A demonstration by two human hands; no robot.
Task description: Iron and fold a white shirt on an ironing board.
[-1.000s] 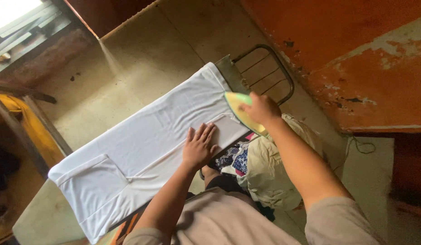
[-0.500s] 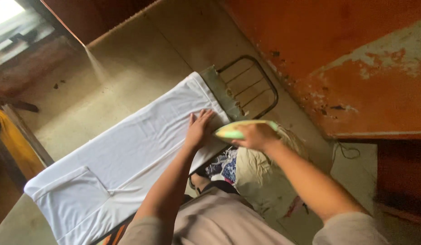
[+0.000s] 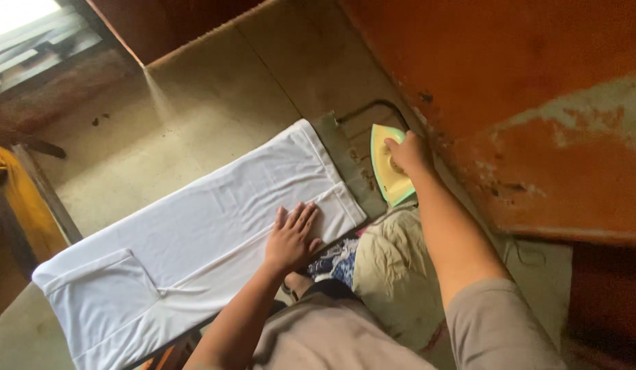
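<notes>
Our left hand (image 3: 290,236) lies open on white cloth (image 3: 194,233); our right hand (image 3: 407,152) grasps the iron (image 3: 388,168) beside orange wall (image 3: 509,89).

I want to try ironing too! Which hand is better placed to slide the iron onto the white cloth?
Probably right: the right hand holds the yellow-green iron; the left hand lies flat on the white cloth.
</notes>
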